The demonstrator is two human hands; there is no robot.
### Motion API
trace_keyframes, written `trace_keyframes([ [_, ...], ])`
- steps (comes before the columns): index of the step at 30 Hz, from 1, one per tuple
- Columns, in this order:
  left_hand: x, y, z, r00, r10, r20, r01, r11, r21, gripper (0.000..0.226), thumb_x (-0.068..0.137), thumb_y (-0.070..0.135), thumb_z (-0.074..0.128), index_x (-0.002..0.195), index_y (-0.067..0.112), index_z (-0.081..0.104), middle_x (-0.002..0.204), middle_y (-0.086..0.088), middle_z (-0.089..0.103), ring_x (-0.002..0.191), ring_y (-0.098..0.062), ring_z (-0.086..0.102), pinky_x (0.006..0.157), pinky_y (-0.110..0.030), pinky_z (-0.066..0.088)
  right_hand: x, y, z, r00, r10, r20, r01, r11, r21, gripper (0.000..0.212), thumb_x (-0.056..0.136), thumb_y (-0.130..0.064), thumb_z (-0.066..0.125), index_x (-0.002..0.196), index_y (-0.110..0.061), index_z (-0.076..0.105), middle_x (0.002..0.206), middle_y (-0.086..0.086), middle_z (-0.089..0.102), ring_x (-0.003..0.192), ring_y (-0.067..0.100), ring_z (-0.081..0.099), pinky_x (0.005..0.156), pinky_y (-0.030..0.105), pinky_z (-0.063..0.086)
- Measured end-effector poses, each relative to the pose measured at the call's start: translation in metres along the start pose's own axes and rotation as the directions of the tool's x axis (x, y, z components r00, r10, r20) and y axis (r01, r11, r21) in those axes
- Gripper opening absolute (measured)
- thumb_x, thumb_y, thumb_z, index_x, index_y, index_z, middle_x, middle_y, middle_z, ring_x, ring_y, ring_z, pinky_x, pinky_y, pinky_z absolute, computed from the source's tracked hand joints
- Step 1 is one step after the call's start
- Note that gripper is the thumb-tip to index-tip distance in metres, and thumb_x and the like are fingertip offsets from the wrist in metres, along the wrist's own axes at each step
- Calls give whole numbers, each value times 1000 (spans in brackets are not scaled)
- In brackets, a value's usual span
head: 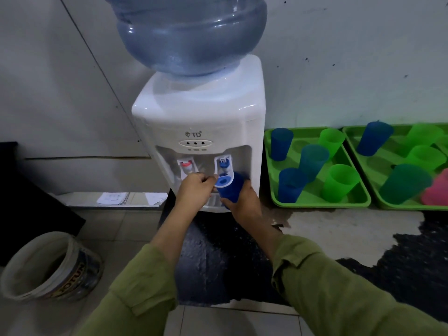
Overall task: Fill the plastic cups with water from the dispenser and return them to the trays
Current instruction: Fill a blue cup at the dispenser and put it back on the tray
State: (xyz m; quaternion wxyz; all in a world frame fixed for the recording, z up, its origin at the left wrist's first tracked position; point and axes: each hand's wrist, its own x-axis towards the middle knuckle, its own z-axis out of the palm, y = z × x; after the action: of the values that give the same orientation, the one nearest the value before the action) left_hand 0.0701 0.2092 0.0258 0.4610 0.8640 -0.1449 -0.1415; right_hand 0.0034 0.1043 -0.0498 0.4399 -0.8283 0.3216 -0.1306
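Observation:
A white water dispenser point(198, 117) with a large blue bottle point(191, 32) on top stands against the wall. My right hand point(244, 202) grips a blue plastic cup point(230, 187) under the blue tap point(224, 166). My left hand point(195, 187) has curled fingers at the white lever of the blue tap point(226, 179), touching it. The red tap point(186, 166) sits to the left. Two green trays point(322, 202) point(351, 139) to the right hold several blue and green cups, such as one blue cup point(281, 144), one green cup point(339, 181), plus a pink one point(436, 192).
A dirty paint bucket point(51, 267) stands on the tiled floor at lower left. Papers point(114, 198) lie on a low ledge left of the dispenser. The dark counter surface point(363, 238) in front of the trays is worn and patchy.

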Motion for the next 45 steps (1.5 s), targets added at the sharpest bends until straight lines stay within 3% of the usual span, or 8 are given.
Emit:
trace_keyframes([
  [3, 2, -6, 2, 1000, 17, 6, -18, 999, 47, 36, 91, 32, 56, 80, -1, 66, 73, -18, 66, 63, -23, 54, 68, -36, 48, 0, 1, 2, 999, -31, -18, 32, 999, 11, 69, 73, -31, 77, 127, -10, 39, 129, 11, 55, 115, 30, 56, 93, 38, 47],
  [8, 12, -13, 15, 999, 12, 39, -20, 977, 213, 26, 93, 34, 53, 91, 11, 66, 83, -3, 71, 71, -17, 59, 61, -24, 43, 0, 5, 6, 998, -37, -45, 40, 996, 82, 66, 72, -29, 78, 123, -8, 41, 127, 11, 56, 114, 28, 56, 89, 34, 47],
  [14, 25, -11, 31, 1000, 20, -16, -12, 930, 367, 26, 94, 34, 50, 92, 12, 64, 98, -11, 66, 93, -28, 59, 77, -32, 44, 2, 12, 10, 998, -53, -46, 57, 994, 89, 57, 70, -24, 77, 113, -8, 44, 119, 12, 57, 108, 29, 57, 77, 25, 41],
  [27, 3, -43, 35, 963, 153, -221, -155, 988, 8, 16, 87, 27, 61, 96, 14, 61, 89, 1, 64, 77, -15, 60, 71, -26, 46, -4, 13, 7, 998, -25, -61, 28, 998, 50, 66, 68, -31, 77, 120, -10, 43, 121, 12, 58, 108, 31, 58, 83, 31, 46],
  [32, -12, -59, 34, 981, 113, -160, -123, 991, -54, 3, 88, 24, 59, 90, 23, 57, 82, 7, 62, 75, -9, 59, 64, -24, 44, -14, 22, -3, 999, -14, -46, 16, 999, 38, 70, 66, -35, 80, 119, -11, 42, 118, 12, 59, 106, 30, 60, 79, 29, 46],
  [36, -24, -68, 38, 991, 87, -99, -95, 993, -76, 12, 87, 17, 60, 99, 19, 57, 84, 7, 60, 76, -9, 59, 62, -17, 42, -20, 32, -12, 1000, -9, -22, 9, 1000, -14, 71, 64, -35, 80, 120, -12, 42, 120, 11, 59, 107, 30, 59, 83, 32, 48],
  [41, -38, -69, 49, 996, 83, 40, -80, 994, -71, 27, 84, 10, 65, 108, 13, 55, 97, -2, 61, 89, -14, 61, 82, -28, 50, -31, 54, -33, 1000, 11, -12, -11, 1000, -27, 76, 64, -35, 82, 125, -13, 42, 125, 8, 58, 114, 27, 56, 93, 32, 45],
  [45, -48, -66, 69, 956, 187, 226, -192, 981, -2, 56, 76, 12, 75, 126, 13, 49, 117, 1, 54, 105, -13, 56, 89, -27, 46, -39, 72, -64, 1000, -22, -21, 22, 999, 34, 73, 63, -34, 84, 121, -12, 46, 121, 7, 60, 112, 25, 57, 85, 25, 43],
])
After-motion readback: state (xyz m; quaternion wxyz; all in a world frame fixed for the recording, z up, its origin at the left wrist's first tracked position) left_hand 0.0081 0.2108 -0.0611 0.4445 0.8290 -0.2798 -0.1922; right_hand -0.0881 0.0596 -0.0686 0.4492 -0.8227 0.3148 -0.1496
